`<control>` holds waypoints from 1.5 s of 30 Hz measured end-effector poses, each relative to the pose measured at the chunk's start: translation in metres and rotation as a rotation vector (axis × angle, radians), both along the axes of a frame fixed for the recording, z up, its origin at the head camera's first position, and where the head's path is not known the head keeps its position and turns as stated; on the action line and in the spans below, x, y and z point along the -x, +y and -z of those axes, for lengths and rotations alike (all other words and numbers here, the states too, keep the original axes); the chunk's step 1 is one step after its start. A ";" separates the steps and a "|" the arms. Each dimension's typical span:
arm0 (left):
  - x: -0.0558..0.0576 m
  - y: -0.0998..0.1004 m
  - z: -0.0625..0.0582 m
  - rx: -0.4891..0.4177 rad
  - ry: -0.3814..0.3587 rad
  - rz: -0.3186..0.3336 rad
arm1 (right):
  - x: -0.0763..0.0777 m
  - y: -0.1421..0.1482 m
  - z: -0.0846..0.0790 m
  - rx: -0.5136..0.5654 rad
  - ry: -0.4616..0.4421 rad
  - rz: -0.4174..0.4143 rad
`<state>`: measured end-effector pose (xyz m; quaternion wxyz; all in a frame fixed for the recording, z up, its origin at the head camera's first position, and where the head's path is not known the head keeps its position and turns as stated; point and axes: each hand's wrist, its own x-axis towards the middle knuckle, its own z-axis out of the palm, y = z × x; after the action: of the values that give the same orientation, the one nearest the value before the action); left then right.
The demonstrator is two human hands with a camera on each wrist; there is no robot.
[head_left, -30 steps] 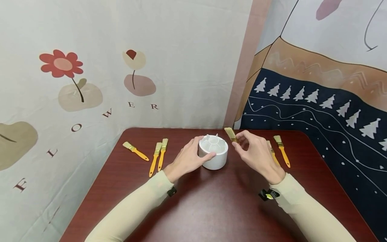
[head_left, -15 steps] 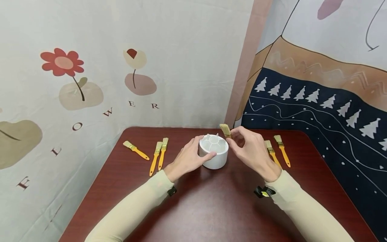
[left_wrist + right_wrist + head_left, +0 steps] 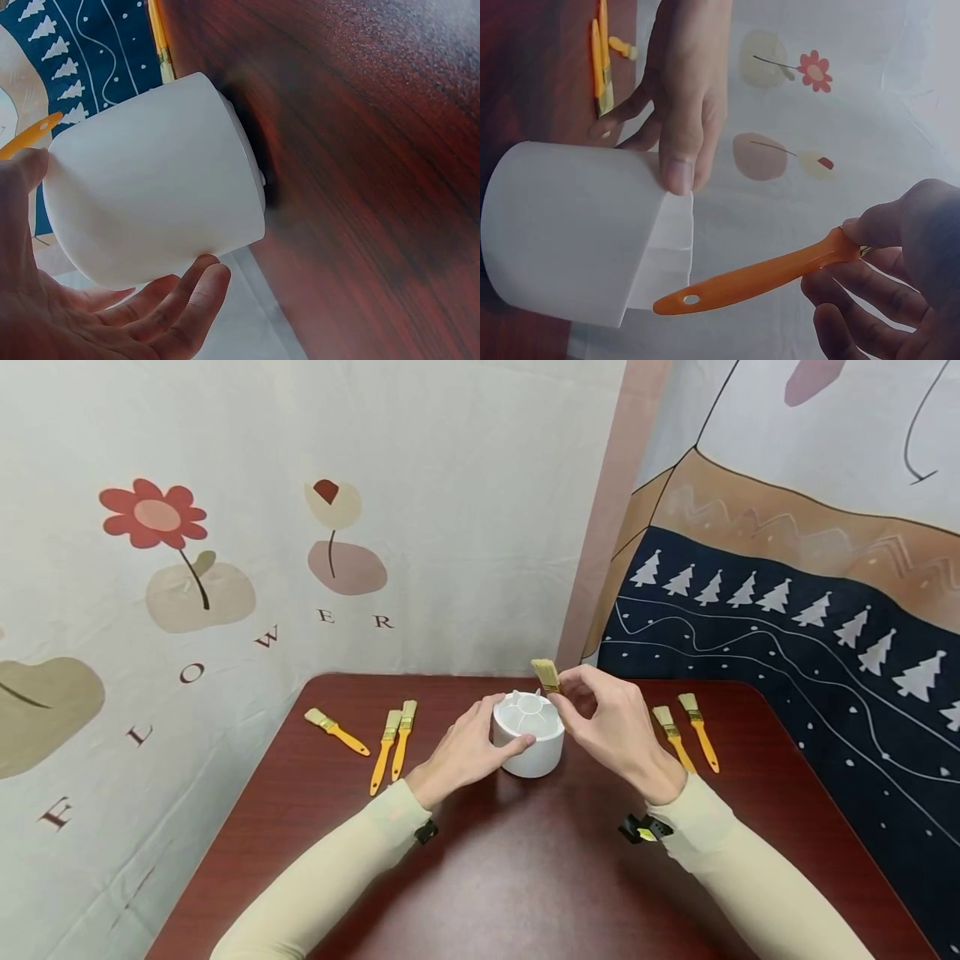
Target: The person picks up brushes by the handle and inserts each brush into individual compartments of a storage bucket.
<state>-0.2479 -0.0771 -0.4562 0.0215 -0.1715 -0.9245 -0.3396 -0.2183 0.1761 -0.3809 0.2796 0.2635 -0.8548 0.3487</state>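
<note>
A white round holder (image 3: 534, 762) with dividers inside its open top stands on the table. My left hand (image 3: 468, 743) grips it from the left, thumb over the near rim and fingers round the far side. In my right hand (image 3: 611, 718) a paintbrush (image 3: 546, 673) is pinched near its metal band, bristles up. In the right wrist view its orange handle (image 3: 757, 283) slants down, with the holed end overlapping the holder's open top (image 3: 664, 262). The handle tip also shows past the holder (image 3: 154, 180) in the left wrist view.
On the dark red table (image 3: 495, 877), several more paintbrushes lie flat. A pair (image 3: 392, 743) and a single brush (image 3: 337, 732) are on the left. Two others (image 3: 699, 732) lie on the right, one partly behind the right wrist. Printed cloth (image 3: 465, 527) hangs behind the table.
My right hand has carried the paintbrush left and slightly up, from beside the holder to over its right rim. The left hand and the holder have stayed put.
</note>
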 end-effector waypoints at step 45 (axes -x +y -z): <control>-0.003 -0.002 -0.003 0.002 -0.026 0.013 | 0.024 -0.017 0.033 -0.024 -0.040 -0.162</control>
<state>-0.2454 -0.0795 -0.4532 0.0072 -0.1732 -0.9240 -0.3408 -0.2422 0.1595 -0.4136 0.2302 0.3284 -0.8402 0.3650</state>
